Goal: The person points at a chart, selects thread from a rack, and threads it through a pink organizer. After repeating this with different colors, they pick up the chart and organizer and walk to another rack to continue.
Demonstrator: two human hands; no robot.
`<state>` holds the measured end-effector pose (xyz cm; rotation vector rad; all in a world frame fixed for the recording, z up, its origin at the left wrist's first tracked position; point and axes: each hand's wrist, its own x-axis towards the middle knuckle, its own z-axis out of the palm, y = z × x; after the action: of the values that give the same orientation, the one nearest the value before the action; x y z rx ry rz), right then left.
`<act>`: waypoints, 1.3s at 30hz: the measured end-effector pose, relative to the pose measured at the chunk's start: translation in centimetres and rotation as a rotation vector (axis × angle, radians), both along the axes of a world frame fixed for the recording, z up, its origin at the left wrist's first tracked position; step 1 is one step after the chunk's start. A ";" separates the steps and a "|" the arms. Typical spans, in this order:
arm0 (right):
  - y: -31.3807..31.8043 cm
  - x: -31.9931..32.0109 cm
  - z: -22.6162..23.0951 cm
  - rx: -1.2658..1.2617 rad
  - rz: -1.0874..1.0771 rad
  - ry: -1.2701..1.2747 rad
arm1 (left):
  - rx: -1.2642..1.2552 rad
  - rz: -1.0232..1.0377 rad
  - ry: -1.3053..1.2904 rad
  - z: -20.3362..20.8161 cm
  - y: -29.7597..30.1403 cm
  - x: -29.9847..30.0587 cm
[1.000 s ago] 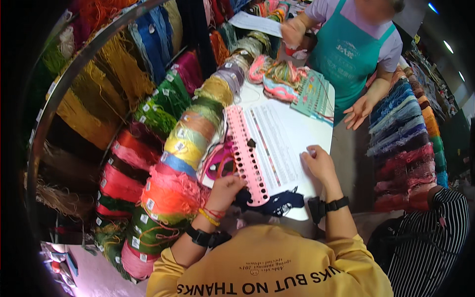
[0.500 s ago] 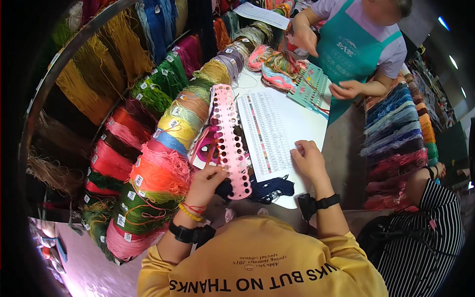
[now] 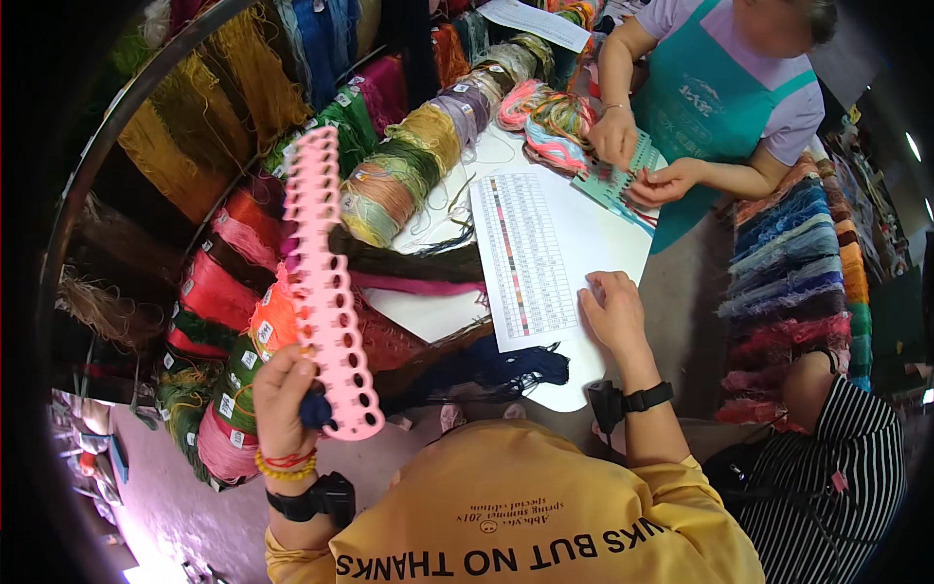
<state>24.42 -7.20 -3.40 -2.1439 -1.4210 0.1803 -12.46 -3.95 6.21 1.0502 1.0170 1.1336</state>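
My left hand [image 3: 282, 394] grips the lower end of a long pink thread organizer card [image 3: 324, 277] with a row of holes along each edge. The card is lifted and tilted over the rolls of thread on the left. Dark brown, magenta and navy threads [image 3: 501, 372] trail from it across to the white table [image 3: 605, 229]. My right hand [image 3: 615, 310] rests on the table at the right edge of a printed chart sheet [image 3: 525, 258], fingers apart and holding nothing.
Rolls of coloured thread [image 3: 389, 190] run along the table's left side, with hanging skeins behind. Across the table, a person in a teal apron [image 3: 700, 92] works threads on a green holed card [image 3: 613, 180]. More skeins [image 3: 783, 263] hang at the right. Someone in stripes [image 3: 856, 467] is nearby.
My left hand has carried the pink card up and left off the table, drawing its threads out sideways. My right hand stays put. The other person's hands have come together at the green card.
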 end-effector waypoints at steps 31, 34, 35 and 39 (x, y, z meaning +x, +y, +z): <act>-2.3 3.2 -1.8 -0.052 -0.320 0.074 | 0.168 -0.037 0.147 2.1 -0.8 2.0; -2.6 3.6 -1.7 -0.092 -0.309 0.159 | 0.139 -0.096 0.143 2.0 -0.4 2.6; -2.7 3.7 -2.0 -0.092 -0.313 0.159 | 0.136 -0.104 0.150 1.9 -0.3 3.0; -3.1 3.6 -2.2 0.037 -0.279 0.215 | 0.103 -0.204 0.103 1.6 0.2 2.8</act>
<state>28.01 -10.30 -5.58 -2.1907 -0.9875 0.2675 -9.65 -3.78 7.79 1.2760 0.9161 0.9816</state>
